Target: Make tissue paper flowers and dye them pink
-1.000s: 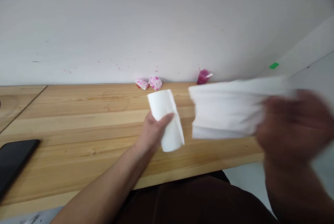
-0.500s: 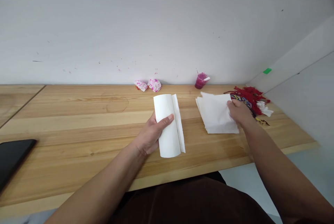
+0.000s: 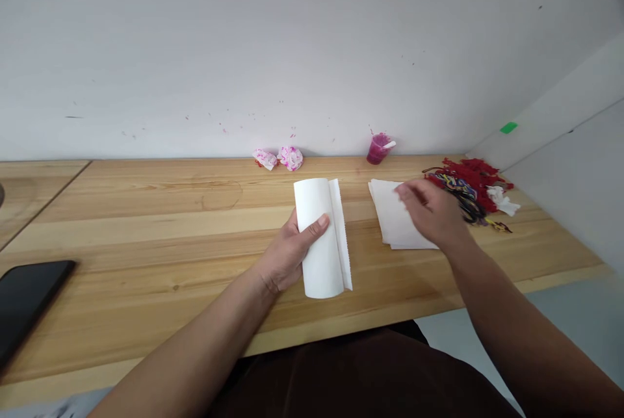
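My left hand (image 3: 291,250) is closed around a white paper towel roll (image 3: 319,242), its thumb pressed on the front. The roll tilts slightly, and a loose sheet end with a serrated edge stands off its right side. To the right, a small stack of white paper towel sheets (image 3: 390,216) lies on the wooden table. Over the right part of that stack is my right hand (image 3: 433,213), holding nothing, with fingers loosely bent and thumb apart. It is a little blurred and hides part of the sheets.
Two crumpled pink-stained tissues (image 3: 290,158) and a cup of purple stuff (image 3: 378,149) stand by the wall. Red fabric and tangled cords (image 3: 475,181) lie at the back right, with a white crumpled tissue (image 3: 503,201). A black tablet-like slab (image 3: 34,294) rests at left.
My right hand has let go of the top sheet, which now lies flat on the stack, and has moved slightly left over it. My left hand still holds the roll.
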Demonstrator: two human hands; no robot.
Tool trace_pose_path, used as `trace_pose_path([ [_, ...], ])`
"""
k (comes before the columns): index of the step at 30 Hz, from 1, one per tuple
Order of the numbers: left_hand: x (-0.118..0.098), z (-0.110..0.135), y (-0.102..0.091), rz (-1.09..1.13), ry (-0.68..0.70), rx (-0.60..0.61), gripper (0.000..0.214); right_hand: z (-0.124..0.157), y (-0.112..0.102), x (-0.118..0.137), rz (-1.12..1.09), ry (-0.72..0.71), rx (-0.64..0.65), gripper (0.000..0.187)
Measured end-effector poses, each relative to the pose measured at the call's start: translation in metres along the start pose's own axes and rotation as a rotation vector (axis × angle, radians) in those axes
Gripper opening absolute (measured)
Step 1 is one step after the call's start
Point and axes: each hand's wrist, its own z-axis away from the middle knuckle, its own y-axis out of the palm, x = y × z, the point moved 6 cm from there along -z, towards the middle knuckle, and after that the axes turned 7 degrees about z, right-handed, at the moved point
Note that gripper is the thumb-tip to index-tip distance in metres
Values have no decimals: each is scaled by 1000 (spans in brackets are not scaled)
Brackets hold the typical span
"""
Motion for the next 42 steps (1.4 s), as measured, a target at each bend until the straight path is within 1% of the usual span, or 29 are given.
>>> trace_pose_path([
  [2, 0, 1, 1, -12, 16, 14, 81, 22, 34, 35, -351, 5, 315, 47],
  [3, -1, 1, 2, -18, 23, 22, 81, 34, 50, 52, -483, 6, 433, 49],
  [4, -1, 1, 3, -24, 31, 29, 79, 43, 62, 67, -584, -12, 508, 47],
  [5, -2, 2, 4, -27, 39, 32, 77, 49, 72, 78, -690, -15, 516, 42],
  [6, -2, 1, 4, -24, 48, 32, 76, 53, 79, 85, -763, -3, 491, 38],
  [8, -3, 0, 5, 3, 58, 27, 75, 52, 87, 87, -815, 49, 405, 34],
  [10, -3, -1, 5, 45, 49, 17, 78, 47, 89, 86, -812, 98, 364, 35],
  [11, -3, -2, 5, 64, 39, 16, 79, 44, 86, 85, -805, 105, 356, 34],
  [13, -2, -3, 6, 99, 9, 29, 80, 37, 73, 86, -780, 75, 316, 32],
  [15, -1, -3, 8, 128, -24, 61, 79, 30, 53, 85, -740, 19, 223, 29],
  [17, -1, -4, 7, 145, -29, 78, 76, 24, 35, 81, -718, -15, 133, 26],
  [19, -3, -4, 5, 139, -7, 63, 72, 21, 23, 71, -723, -1, 71, 26],
  [21, -4, -3, 4, 128, 3, 54, 71, 18, 15, 58, -736, 42, 20, 26],
  [24, -3, -1, 6, 123, -33, 76, 74, 17, 6, 45, -749, 95, -44, 28],
  [26, -3, 0, 7, 116, -42, 81, 74, 17, 1, 41, -757, 117, -63, 29],
  [28, -4, 1, 7, 95, -31, 79, 73, 19, 0, 41, -775, 133, -54, 31],
  [33, -8, 1, 1, 49, 12, 35, 71, 20, 11, 34, -792, 156, 65, 37],
  [35, -10, 1, -2, 32, 36, -4, 73, 20, 11, 29, -726, 144, 38, 39],
  [37, -12, 1, -4, 4, 65, -46, 73, 21, 2, 28, -573, 73, -68, 40],
  [40, -13, 2, -7, -49, 121, -119, 70, 32, -19, 45, -226, -109, -270, 39],
  [42, -13, 2, -7, -63, 156, -158, 69, 44, -31, 62, -41, -216, -361, 35],
])
